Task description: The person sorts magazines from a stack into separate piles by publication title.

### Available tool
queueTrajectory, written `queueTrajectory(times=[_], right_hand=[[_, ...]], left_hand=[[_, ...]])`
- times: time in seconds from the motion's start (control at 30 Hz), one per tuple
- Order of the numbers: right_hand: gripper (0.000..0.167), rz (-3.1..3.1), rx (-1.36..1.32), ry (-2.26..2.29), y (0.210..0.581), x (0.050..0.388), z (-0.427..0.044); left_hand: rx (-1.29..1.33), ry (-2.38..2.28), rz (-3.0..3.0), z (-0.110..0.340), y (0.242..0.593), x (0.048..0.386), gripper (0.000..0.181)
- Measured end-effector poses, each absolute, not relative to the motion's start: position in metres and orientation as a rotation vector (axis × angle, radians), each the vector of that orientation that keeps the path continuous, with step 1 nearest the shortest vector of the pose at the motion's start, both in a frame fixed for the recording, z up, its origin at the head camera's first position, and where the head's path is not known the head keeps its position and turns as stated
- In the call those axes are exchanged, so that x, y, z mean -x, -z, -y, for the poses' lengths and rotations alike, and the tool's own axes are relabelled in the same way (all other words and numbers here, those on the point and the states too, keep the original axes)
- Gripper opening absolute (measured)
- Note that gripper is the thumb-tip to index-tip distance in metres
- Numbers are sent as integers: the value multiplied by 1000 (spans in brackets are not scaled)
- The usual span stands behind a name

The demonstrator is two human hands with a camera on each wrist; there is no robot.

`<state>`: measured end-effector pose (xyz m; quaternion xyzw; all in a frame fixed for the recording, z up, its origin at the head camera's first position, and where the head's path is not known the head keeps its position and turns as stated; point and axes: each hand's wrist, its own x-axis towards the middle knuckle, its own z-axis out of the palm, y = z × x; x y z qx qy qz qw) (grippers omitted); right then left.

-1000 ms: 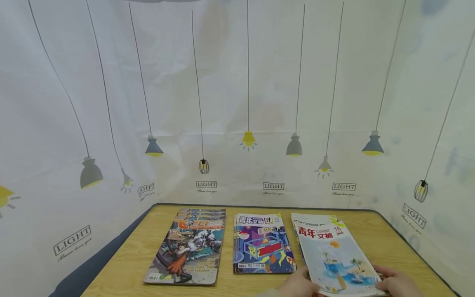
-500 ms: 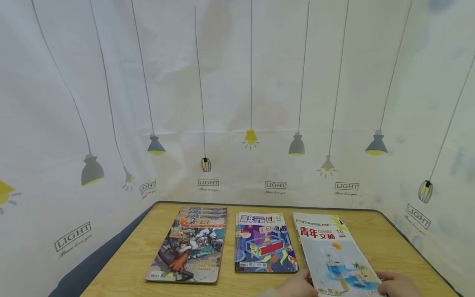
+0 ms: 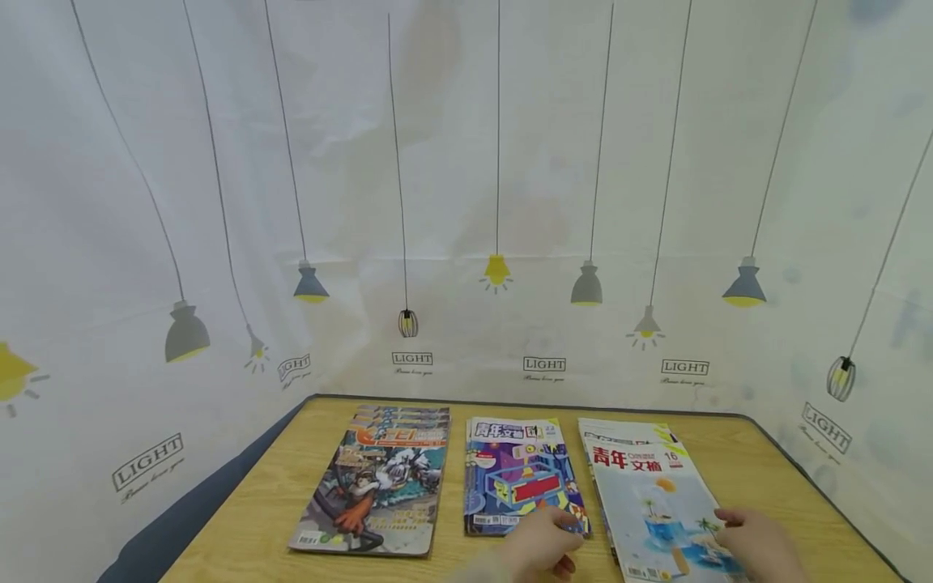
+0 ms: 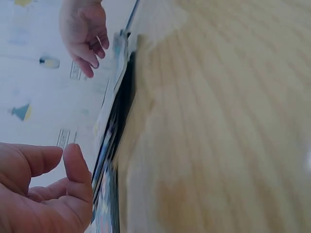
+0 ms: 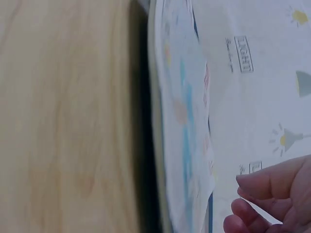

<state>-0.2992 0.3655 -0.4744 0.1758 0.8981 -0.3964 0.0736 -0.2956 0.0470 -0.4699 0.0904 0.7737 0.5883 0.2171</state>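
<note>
A stack of magazines (image 3: 659, 502) lies at the right of the table, its top cover pale blue with palm trees and red lettering. Above its lower right part is my right hand (image 3: 758, 544), fingers loosely bent and holding nothing; the right wrist view has this hand (image 5: 272, 196) apart from the pages. My left hand (image 3: 535, 541) hovers at the lower edge of the middle stack of purple magazines (image 3: 517, 474). Its loosely curled fingers hold nothing, as the left wrist view of the hand (image 4: 53, 189) confirms.
To the left lies a third stack of comic magazines (image 3: 379, 486), its upper edges fanned out. The wooden table (image 3: 240, 518) has a dark rim and meets a pale wall covering (image 3: 452, 194) printed with hanging lamps.
Both hands have let go of the right stack's sides. The left hand has moved left to the middle stack; the right has risen over the right stack's edge. The stacks stay in place.
</note>
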Motion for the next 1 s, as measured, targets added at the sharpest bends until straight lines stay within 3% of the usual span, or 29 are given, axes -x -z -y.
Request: queueTrajectory(times=[0.47,1.0], right_hand=[[47,-2722,-268,1466,456,316,-253],[40,-2753,-285,1408,468,334,-183]], left_hand=[[-96,-1724,-2431,22,463,321,37],[126,-1769,-2577,54,478,337,42]])
